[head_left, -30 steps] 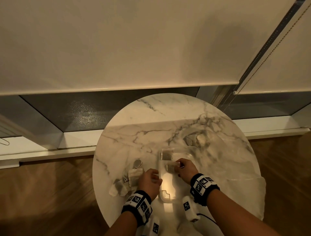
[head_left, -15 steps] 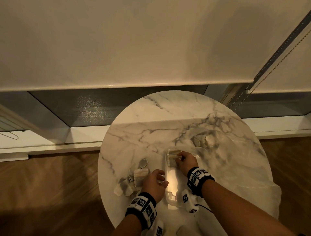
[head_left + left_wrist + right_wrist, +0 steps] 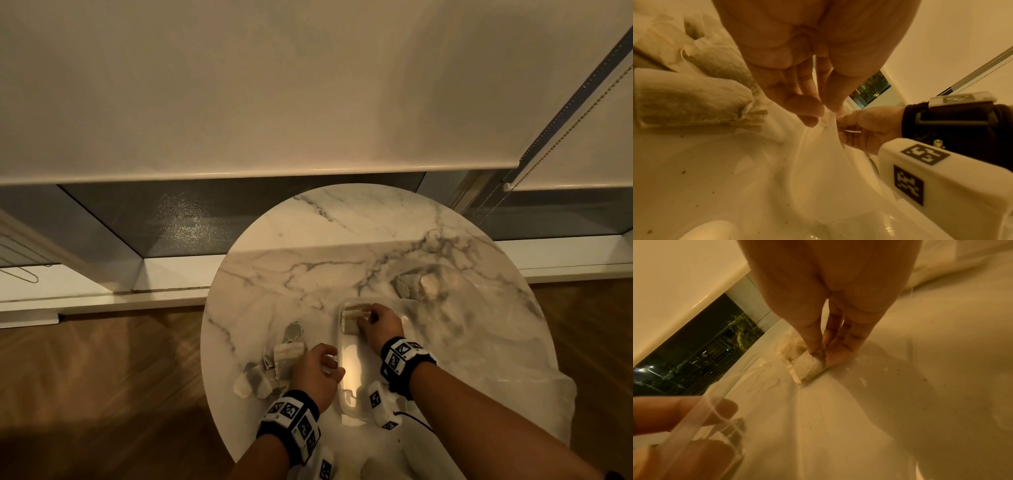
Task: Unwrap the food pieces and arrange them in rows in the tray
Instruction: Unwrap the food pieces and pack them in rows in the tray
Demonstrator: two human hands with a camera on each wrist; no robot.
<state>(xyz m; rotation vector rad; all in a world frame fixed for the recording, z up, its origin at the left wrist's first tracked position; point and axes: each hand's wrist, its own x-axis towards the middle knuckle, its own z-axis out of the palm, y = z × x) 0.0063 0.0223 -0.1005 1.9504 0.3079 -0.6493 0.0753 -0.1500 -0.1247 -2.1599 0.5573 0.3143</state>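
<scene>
The tray [image 3: 344, 394], a clear plastic one, lies lengthwise on the marble bench [image 3: 308, 240], and its far end holds two pale food pieces side by side. The right hand [image 3: 376, 323] pinches the nearer piece [image 3: 809, 369] between thumb and fingers [image 3: 840, 352], pressing it down beside the first piece [image 3: 354, 306], probably to start a tidy row against the end wall. The left hand [image 3: 317, 373] pinches the tray's left rim between thumb and curled fingers [image 3: 807, 110], likely to steady the light tray. Just left of that hand lie the wrapped pieces [image 3: 286, 359], with a loose wrapper [image 3: 294, 331] beyond them.

Half a second ago the right hand sat over the same spot with the piece slightly higher; since then it has lowered onto the tray floor. The left hand keeps its hold on the rim, and the pile looks unchanged.
</scene>
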